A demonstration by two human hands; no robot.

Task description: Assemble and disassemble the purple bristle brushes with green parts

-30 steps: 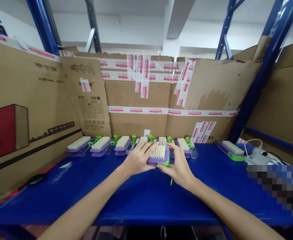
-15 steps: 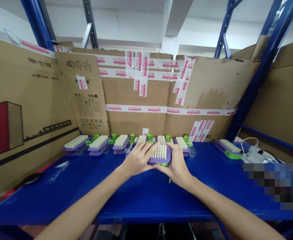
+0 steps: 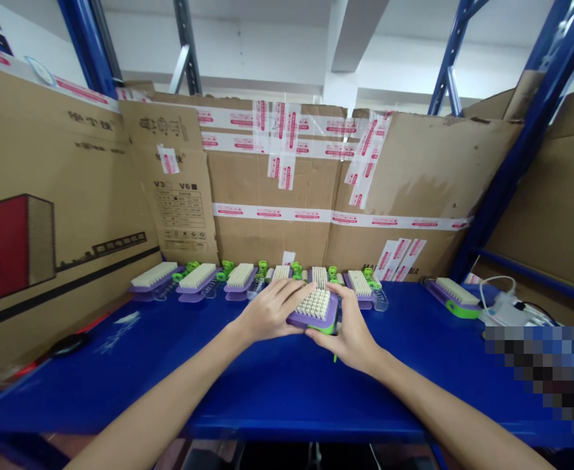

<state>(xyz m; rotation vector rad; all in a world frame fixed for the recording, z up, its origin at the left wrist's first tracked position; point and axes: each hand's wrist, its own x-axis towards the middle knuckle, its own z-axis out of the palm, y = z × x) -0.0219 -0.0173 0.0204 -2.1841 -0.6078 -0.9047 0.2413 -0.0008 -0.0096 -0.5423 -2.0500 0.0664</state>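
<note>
Between my two hands is a purple and green brush (image 3: 315, 307) with cream bristles facing up, held just above the blue table (image 3: 267, 385). My left hand (image 3: 273, 310) grips its left side, the fingers lying over the bristles. On the right side, my right hand (image 3: 348, 326) clasps the edge, thumb in front and fingers behind. A small green piece (image 3: 335, 358) hangs below the brush by my right hand. Behind stands a row of similar purple brushes (image 3: 197, 279), bristles up, with green parts and clear plastic pieces beside them.
Another brush (image 3: 456, 297) with a green end lies at the right, near a white charger with cables (image 3: 505, 307). A black object (image 3: 70, 344) rests at the left. Taped cardboard panels (image 3: 277, 241) wall the back and sides, between blue posts (image 3: 492, 189).
The held brush has tilted slightly, its right end turned a little. Both hands keep their hold. The whole view has shifted slightly.
</note>
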